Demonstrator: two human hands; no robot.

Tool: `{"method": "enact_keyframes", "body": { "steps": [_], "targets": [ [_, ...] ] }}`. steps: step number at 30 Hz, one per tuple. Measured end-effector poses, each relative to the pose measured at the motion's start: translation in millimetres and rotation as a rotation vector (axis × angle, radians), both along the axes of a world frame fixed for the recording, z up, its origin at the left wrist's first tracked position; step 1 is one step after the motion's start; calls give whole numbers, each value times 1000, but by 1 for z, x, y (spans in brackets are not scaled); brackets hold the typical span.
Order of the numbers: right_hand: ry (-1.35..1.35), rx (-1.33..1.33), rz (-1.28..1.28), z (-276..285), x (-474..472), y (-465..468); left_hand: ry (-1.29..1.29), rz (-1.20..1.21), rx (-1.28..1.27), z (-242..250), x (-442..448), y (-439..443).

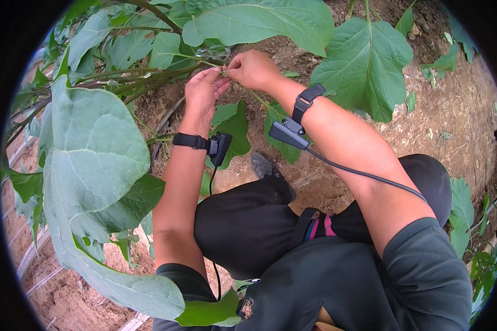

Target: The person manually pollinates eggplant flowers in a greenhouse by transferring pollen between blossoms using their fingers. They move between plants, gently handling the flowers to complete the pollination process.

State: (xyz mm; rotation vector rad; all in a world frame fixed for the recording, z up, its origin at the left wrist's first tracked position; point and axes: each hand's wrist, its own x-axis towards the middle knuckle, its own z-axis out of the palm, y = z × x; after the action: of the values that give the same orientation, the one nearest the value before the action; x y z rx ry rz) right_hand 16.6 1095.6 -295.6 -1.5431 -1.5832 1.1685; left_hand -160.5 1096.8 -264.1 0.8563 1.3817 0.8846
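My left hand (203, 89) and my right hand (253, 69) meet at the outer end of a leafy plant's branches, which look like eggplant. Between their fingertips is a small green piece of shoot (223, 73), pinched from both sides; the fingers cover most of it. A purplish-green stem (178, 73) runs leftward from just beside my left fingers. Behind the hands lies a loose bundle of clear string or film (213, 53). One broad green leaf (265, 20) hangs just above my right hand.
A large pale leaf (95, 145) stands close on the left, partly over my left arm. Another broad leaf (366, 68) hangs at upper right. Bare soil (443, 136) with scattered leaf scraps spreads rightward. Black cables (364, 171) run from modules strapped to both wrists.
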Motion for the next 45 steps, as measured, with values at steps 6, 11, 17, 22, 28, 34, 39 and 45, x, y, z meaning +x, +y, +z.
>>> {"method": "enact_keyframes", "body": {
  "steps": [6,11,17,22,28,34,39,45],
  "targets": [
    [-5,144,-15,5,-1,-6,-139,117,-175,-3,-3,3],
    [10,169,-21,10,-1,-7,-276,-7,-308,-6,-11,7],
    [9,202,-2,9,-2,-7,-272,17,-325,-8,-12,9],
    [32,228,-3,5,-4,-5,-265,12,-298,-8,-11,10],
    [41,232,-2,4,-5,-4,-253,3,-263,-13,-12,11],
    [52,234,-1,5,-5,-4,-241,-5,-253,-15,-13,12],
    [51,223,-4,3,-4,-3,-229,-3,-246,-15,-13,12],
    [71,230,5,0,-4,-2,-225,-12,-242,-14,-12,12]
  ]
}}
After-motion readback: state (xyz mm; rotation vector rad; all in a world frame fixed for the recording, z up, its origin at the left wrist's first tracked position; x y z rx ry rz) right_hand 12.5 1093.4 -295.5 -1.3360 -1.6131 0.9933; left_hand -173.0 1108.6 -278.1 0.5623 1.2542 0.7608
